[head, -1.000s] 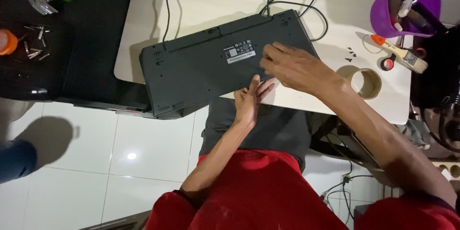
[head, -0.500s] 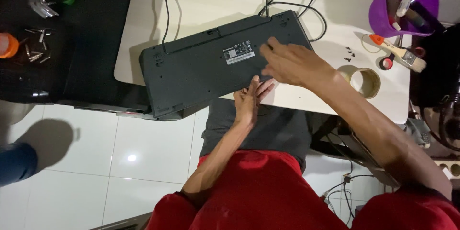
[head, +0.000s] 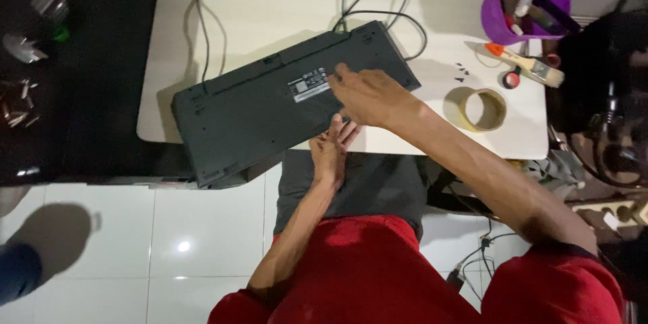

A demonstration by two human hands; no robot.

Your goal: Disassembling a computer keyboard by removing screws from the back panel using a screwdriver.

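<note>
The dark keyboard [head: 270,111] is lying face down across the tabletop [head: 270,7], overhanging its near edge. The right hand [head: 368,94] is pressing loosely curled on its back near the label, grasping nothing I can see. The left hand [head: 331,152] is bracing the near edge with open fingers.

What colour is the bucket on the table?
The bucket is purple, seen in the head view.

Our right hand [head: 368,98] hides part of the upturned dark grey plastic keyboard [head: 283,104]; its white label's print is too small for us to read.

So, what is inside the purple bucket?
The purple bucket holds a few tools or bottles: one white piece and some dark handles. Its lower part is hidden by the wall, so the rest cannot be seen.
</note>
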